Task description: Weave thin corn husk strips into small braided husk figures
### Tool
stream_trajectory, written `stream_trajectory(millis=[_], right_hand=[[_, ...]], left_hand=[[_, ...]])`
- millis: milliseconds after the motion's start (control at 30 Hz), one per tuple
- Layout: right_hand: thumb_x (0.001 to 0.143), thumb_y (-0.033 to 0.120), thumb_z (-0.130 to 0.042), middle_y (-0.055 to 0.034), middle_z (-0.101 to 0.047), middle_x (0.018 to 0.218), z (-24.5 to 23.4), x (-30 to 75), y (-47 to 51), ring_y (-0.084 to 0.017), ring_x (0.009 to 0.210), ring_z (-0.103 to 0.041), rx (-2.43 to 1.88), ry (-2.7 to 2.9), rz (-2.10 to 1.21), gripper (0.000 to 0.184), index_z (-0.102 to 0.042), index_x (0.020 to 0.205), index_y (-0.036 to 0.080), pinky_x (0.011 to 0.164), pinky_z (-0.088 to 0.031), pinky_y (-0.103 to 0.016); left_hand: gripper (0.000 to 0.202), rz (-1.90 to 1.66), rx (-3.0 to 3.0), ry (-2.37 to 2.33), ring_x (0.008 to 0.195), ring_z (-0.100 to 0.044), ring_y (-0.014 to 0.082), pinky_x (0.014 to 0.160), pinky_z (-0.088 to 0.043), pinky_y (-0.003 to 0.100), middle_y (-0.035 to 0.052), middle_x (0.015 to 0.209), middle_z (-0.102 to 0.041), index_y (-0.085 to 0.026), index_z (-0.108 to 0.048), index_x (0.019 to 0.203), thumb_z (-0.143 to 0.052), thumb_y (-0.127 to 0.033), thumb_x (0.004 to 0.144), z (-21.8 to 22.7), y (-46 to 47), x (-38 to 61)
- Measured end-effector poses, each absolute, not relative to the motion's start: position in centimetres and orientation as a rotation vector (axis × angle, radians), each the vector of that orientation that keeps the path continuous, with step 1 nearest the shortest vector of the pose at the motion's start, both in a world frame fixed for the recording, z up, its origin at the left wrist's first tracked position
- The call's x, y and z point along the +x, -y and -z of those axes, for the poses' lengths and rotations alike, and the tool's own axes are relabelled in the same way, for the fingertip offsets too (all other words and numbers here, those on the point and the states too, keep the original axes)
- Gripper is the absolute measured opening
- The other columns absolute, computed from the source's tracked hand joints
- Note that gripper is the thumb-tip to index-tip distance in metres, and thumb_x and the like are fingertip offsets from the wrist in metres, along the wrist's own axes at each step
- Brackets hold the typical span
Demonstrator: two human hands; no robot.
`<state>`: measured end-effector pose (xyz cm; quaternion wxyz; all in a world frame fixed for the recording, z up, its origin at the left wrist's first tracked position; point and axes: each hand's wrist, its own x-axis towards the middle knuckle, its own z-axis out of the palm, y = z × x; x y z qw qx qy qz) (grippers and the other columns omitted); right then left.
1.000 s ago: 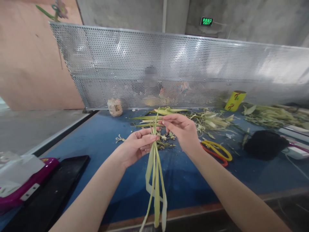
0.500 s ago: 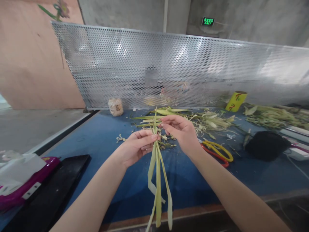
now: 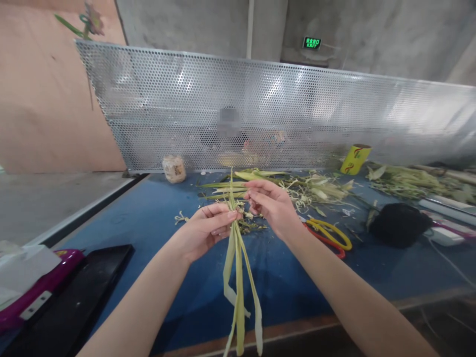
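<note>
My left hand (image 3: 211, 227) pinches a bundle of pale green corn husk strips (image 3: 240, 282) between thumb and fingers. The strips' long ends hang down in front of the table edge, and a narrow tip points up above the hand. Close by on the right, my right hand (image 3: 270, 204) has its thumb and fingertips drawn together. Whether it holds a thin strand there cannot be made out. Behind both hands lie more husk pieces (image 3: 256, 175) and curled scraps (image 3: 322, 191). Scissors with yellow and red handles (image 3: 330, 225) rest beside my right wrist.
A perforated metal screen (image 3: 186, 99) bounds the blue tabletop (image 3: 282, 297) at the back. A pale roll (image 3: 174, 169) and a yellow cylinder (image 3: 356, 159) stand near it. On the right sits a black fuzzy bundle (image 3: 399, 225); on the left, a black tray (image 3: 89, 292) and purple device (image 3: 48, 285).
The whole view has shifted slightly, so things appear a little further left and lower. Both hands keep nearly the same pose, with the strips still pinched in my left hand.
</note>
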<state>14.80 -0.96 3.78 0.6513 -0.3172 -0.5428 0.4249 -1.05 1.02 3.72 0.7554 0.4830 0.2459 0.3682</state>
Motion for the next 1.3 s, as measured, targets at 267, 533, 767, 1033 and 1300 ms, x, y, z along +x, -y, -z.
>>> stream_trajectory(millis=[267, 533, 767, 1033, 1300], right_hand=[[0.07, 0.017, -0.059, 0.0014, -0.063, 0.069, -3.9, 14.8, 1.3, -0.008, 0.056, -0.058, -0.904, 1.454, -0.847, 0.027, -0.05, 0.095, 0.018, 0.054, -0.048, -0.022], [0.069, 0.008, -0.056, -0.0011, -0.066, 0.079, -4.1, 14.7, 1.6, -0.012, 0.077, -0.063, -0.923, 1.647, -0.737, 0.035, -0.049, 0.102, 0.018, 0.073, -0.052, -0.026], [0.071, 0.017, -0.058, -0.0039, -0.067, 0.08, -3.7, 15.6, 1.4, -0.016, 0.078, -0.064, -1.032, 1.715, -0.613, 0.057, -0.038, 0.123, 0.017, 0.074, -0.051, -0.032], [0.071, 0.011, -0.055, -0.0026, -0.066, 0.079, -4.0, 15.4, 1.8, -0.013, 0.075, -0.062, -1.026, 1.72, -0.78, 0.065, -0.027, 0.13, 0.017, 0.068, -0.049, -0.028], [0.068, 0.007, -0.06, 0.001, -0.063, 0.066, -4.9, 15.5, 2.0, -0.006, 0.052, -0.051, -1.049, 1.51, -1.187, 0.067, -0.031, 0.128, 0.014, 0.05, -0.043, -0.02]], left_hand=[[0.052, -0.92, 1.184, -0.604, 0.037, -0.035, -0.0004, 0.043, -0.029, 0.013, -0.0056, 0.05, -0.058, -0.015, -0.053, 0.107, -0.073, -0.016, 0.059, -3.7, -1.0, -0.8], [0.048, -0.941, 1.315, -0.657, 0.05, -0.049, 0.0046, 0.053, -0.036, 0.017, -0.0014, 0.057, -0.065, -0.015, -0.059, 0.103, -0.074, -0.019, 0.057, -3.5, -1.1, -0.7], [0.059, -0.982, 1.327, -0.7, 0.052, -0.052, 0.0051, 0.057, -0.04, 0.017, -0.0029, 0.057, -0.064, -0.015, -0.053, 0.112, -0.074, -0.021, 0.057, -3.7, -0.9, -0.6], [0.066, -1.123, 1.424, -0.747, 0.059, -0.06, 0.0087, 0.066, -0.045, 0.019, -0.0021, 0.06, -0.067, -0.014, -0.047, 0.116, -0.074, -0.02, 0.055, -4.0, -0.8, -0.5], [0.066, -1.158, 1.423, -0.726, 0.058, -0.06, 0.0088, 0.063, -0.046, 0.018, -0.0018, 0.061, -0.067, -0.015, -0.046, 0.116, -0.074, -0.02, 0.056, -4.0, -0.7, -0.4]])
